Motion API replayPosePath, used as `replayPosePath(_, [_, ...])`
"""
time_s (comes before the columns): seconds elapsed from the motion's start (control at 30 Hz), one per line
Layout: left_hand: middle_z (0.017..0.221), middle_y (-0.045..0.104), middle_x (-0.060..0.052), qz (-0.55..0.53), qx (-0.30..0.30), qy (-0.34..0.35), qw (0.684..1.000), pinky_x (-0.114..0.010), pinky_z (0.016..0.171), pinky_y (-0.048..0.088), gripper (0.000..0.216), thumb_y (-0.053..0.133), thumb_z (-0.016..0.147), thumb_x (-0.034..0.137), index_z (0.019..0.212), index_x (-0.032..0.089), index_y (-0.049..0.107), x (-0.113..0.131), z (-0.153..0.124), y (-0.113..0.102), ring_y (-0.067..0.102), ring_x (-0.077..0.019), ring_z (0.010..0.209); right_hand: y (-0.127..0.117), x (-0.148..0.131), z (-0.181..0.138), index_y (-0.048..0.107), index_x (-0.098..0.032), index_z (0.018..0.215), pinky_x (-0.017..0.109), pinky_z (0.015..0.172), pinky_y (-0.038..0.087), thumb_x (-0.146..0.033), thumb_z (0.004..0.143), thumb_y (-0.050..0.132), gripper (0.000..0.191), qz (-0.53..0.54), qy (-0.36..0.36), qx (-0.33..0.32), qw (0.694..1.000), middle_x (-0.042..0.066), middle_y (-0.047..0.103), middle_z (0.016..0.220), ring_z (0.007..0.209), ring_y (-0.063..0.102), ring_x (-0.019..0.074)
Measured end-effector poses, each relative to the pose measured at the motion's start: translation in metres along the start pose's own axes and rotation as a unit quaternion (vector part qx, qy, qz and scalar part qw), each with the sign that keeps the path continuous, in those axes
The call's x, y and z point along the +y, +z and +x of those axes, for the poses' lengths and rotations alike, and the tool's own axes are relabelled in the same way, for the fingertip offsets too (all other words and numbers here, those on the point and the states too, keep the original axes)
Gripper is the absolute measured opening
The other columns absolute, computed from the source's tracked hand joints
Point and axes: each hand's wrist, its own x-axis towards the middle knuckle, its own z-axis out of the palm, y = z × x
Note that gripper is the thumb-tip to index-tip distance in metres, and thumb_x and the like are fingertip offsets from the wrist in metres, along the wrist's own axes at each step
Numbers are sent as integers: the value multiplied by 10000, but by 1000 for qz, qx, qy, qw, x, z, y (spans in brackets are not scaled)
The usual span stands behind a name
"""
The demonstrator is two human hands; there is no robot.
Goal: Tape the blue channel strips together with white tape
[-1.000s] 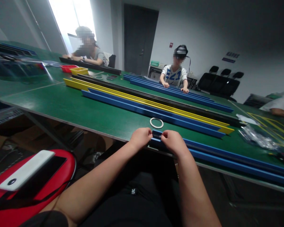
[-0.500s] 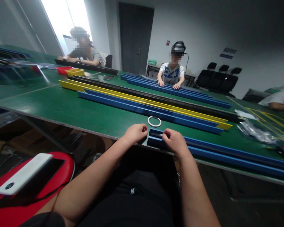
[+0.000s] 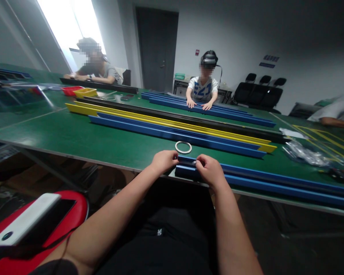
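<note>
A long blue channel rail [image 3: 275, 183] lies along the near edge of the green table [image 3: 74, 137], running off to the right. My left hand [image 3: 163, 161] is curled at the rail's left end, its fingers closed against it. My right hand [image 3: 209, 170] sits on top of the rail just to the right, fingers pinched on something small that I cannot make out. A white tape ring [image 3: 183, 147] lies flat on the table just beyond both hands.
More long rails, blue [image 3: 172, 133], yellow [image 3: 166, 124] and black [image 3: 189, 120], lie across the table's middle. A person opposite has both hands on other blue rails [image 3: 218, 111]. Another person sits far left by red and yellow trays [image 3: 84, 92]. Plastic bags [image 3: 306, 154] lie right. A red stool with a phone [image 3: 23, 223] stands at my left.
My hands stay at the rail's end. The left hand has drawn slightly away from the right, baring the rail's end between them. The view has shifted a little.
</note>
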Motion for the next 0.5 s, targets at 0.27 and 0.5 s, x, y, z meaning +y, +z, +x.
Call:
replayPosePath(0.27, [930, 733, -32, 7, 9, 7, 1000, -268, 641, 381, 216, 593, 841, 455, 921, 271, 673, -1, 1, 7, 653, -206, 838, -1, 4, -6, 624, -233, 804, 269, 668, 361, -295, 852, 525, 127, 27, -20, 25, 999, 2, 636, 773, 728, 552, 160])
replayPosePath(0.5, [890, 731, -10, -18, -7, 17, 1000, -257, 587, 341, 177, 589, 840, 411, 880, 262, 674, -5, 3, 3, 639, -177, 784, -6, 7, -9, 607, -223, 798, 268, 678, 365, -279, 865, 517, 125, 58, -33, 23, 997, 4, 625, 773, 739, 548, 159])
